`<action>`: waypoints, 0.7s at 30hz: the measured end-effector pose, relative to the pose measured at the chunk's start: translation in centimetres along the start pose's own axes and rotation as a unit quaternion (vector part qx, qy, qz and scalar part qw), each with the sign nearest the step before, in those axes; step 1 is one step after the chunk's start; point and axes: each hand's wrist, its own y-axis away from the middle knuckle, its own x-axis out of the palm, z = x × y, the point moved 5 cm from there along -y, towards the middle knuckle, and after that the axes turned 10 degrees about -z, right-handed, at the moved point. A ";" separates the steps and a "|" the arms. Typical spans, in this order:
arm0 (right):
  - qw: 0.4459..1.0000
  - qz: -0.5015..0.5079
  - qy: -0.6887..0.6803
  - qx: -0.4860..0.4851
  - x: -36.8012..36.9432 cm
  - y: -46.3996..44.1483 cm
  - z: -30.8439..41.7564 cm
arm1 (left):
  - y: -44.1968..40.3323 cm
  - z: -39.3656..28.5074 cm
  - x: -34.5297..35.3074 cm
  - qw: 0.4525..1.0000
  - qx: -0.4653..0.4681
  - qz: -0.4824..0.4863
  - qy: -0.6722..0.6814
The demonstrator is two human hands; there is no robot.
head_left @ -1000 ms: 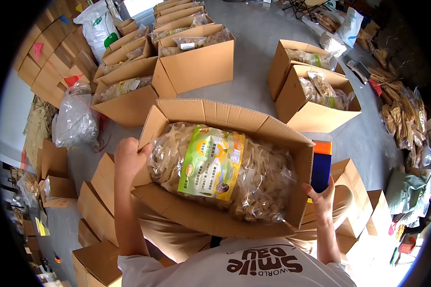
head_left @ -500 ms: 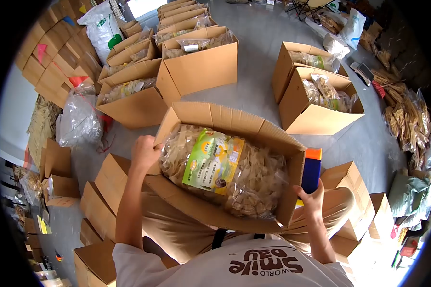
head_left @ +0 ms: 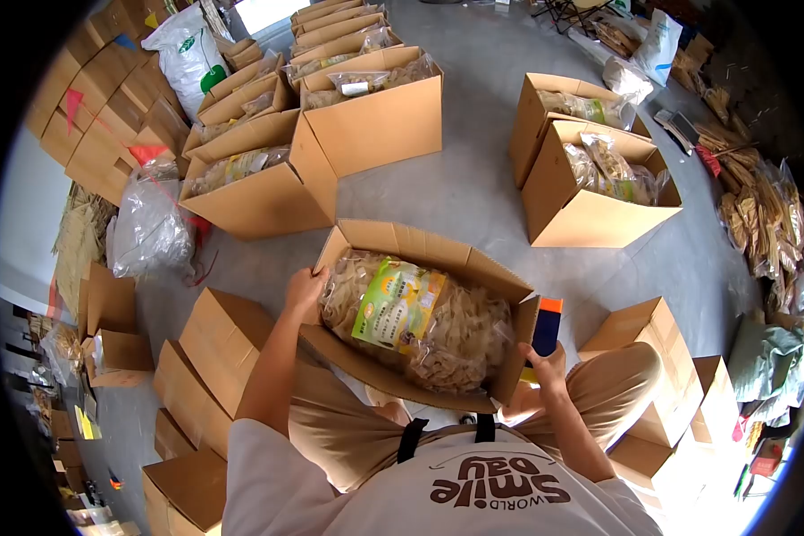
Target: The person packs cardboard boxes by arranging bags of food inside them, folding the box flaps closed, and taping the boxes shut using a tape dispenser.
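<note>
An open cardboard box is held tilted above my lap. Inside it lies a clear plastic bag of pale dried pieces with a green and yellow label. My left hand grips the box's left end, fingers closed on the edge. At the right end my right hand is closed on the box's edge, its thumb outside. A dark blue and orange object stands right behind that hand, against the box's end; whether the hand also holds it is unclear.
Filled open boxes stand in rows ahead on the left, and two more ahead on the right. Other boxes flank my legs. A clear plastic sack sits at the left, piled brown material at the right.
The box has moved down and closer to my body, both hands moving with it. The blue and orange object has shifted left and down along with the box.
</note>
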 end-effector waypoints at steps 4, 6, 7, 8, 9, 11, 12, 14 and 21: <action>0.998 -0.033 0.057 -0.023 0.6 0.1 1.2 | -1.7 -1.0 6.3 0.998 -0.015 0.049 0.032; 0.992 -0.036 0.085 -0.086 0.1 -0.1 1.4 | 3.6 -5.7 9.3 0.983 -0.042 0.068 -0.166; 0.992 -0.039 0.087 -0.084 -0.6 -0.4 0.6 | 3.2 -5.6 10.0 0.983 -0.039 0.071 -0.166; 0.995 -0.051 0.049 -0.069 -1.8 -0.8 -0.8 | 2.7 -5.5 10.4 0.985 -0.035 0.048 -0.161; 0.999 -0.028 -0.009 -0.038 -2.3 0.6 1.9 | 2.6 -5.3 10.7 0.987 -0.033 0.027 -0.157; 0.995 0.003 -0.101 -0.022 -3.5 2.5 5.8 | 2.2 -5.1 11.0 0.988 -0.029 0.040 -0.143; 0.993 0.038 -0.107 -0.024 -4.3 2.8 6.6 | 2.0 -5.0 11.2 0.988 -0.027 0.033 -0.147; 0.989 0.076 -0.126 -0.004 -5.6 3.0 6.9 | 2.1 -4.7 11.5 0.988 -0.024 0.030 -0.152; 0.964 0.252 0.041 -0.073 9.7 -1.3 2.9 | 1.3 -2.7 11.5 0.988 0.013 0.075 -0.132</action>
